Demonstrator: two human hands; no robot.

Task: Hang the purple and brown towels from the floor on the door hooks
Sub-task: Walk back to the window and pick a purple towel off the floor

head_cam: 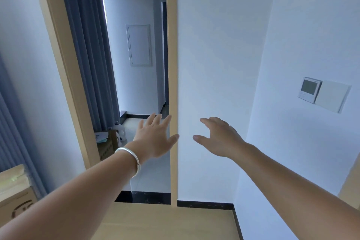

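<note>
L hand (153,138) by door frame (173,64), R hand (220,138) beside (both empty).

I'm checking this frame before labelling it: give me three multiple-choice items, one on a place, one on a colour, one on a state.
1. Where is the thermostat panel?
A. on the right-hand wall
B. on the floor
C. on the curtain

2. What colour is the curtain seen through the doorway?
A. red
B. blue-grey
C. yellow

3. What are the hands doing?
A. both grip a towel
B. both are open and empty
C. one holds a cup

Answers: 1 A, it is mounted on the right wall. 2 B, its folds are blue-grey. 3 B, the left hand, with a bracelet on its wrist, and the right hand have spread fingers with nothing in them.
</note>
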